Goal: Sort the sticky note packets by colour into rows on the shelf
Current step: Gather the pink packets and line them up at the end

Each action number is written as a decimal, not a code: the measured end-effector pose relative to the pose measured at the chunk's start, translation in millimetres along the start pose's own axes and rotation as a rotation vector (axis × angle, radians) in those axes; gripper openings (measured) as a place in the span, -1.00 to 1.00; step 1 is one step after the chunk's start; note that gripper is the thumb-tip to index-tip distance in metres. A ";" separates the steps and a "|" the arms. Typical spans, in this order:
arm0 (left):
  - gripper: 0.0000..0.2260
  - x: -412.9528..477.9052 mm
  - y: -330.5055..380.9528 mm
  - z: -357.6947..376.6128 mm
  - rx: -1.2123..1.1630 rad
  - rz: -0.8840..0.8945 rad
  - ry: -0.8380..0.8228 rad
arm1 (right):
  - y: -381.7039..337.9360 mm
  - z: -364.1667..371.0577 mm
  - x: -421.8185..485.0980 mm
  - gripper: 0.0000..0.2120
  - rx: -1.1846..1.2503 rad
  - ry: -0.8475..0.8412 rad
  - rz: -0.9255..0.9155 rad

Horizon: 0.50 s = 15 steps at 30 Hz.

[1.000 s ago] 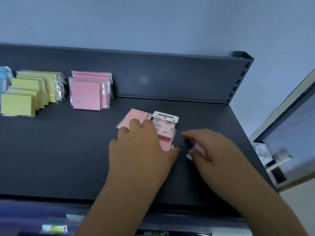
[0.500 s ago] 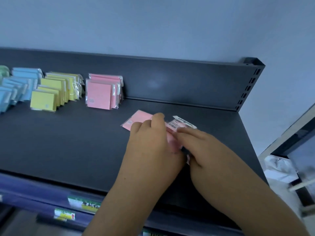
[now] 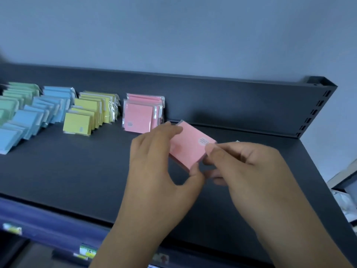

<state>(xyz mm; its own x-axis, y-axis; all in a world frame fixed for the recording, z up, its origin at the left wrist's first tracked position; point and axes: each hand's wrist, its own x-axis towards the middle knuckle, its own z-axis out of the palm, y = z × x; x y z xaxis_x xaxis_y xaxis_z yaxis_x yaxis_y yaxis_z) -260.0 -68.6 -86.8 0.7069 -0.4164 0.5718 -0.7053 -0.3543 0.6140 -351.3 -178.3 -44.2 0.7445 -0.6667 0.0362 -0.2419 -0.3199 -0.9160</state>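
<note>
A matte dark-grey metal shelf with a slotted upright at its right end stands against a plain pale wall. Glossy film-wrapped square packets lean in a green row, blue row, yellow row and pink row. Just right of the pink row, a flat pink packet is held tilted over the shelf. The left hand pinches opposite corners; the right hand pinches its right edge.

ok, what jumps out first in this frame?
Mid-frame, the left hand and right hand together grip a pink sticky note packet above the dark shelf. Behind, to the left, stand sorted rows: the green row, blue row, yellow row, and the pink row nearest the hands.
</note>
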 end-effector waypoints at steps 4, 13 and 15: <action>-0.47 14.8 -22.4 -11.9 0.017 0.065 0.012 | -8.4 27.3 20.7 -0.89 0.175 0.098 0.090; -0.42 47.1 -70.3 -54.5 -0.291 -0.040 -0.024 | -22.2 96.7 60.9 -0.80 0.512 0.284 0.220; -0.36 57.9 -88.0 -60.8 -0.425 -0.177 -0.090 | -26.8 115.2 66.5 -0.78 0.436 0.305 0.197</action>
<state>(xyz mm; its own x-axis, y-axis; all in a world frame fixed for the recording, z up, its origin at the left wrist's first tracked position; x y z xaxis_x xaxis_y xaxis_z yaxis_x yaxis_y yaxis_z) -153.8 -10.7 -74.6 0.7936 -0.4579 0.4007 -0.4771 -0.0597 0.8768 -223.7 -136.5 -63.3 0.4823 -0.8705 -0.0975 -0.0305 0.0945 -0.9951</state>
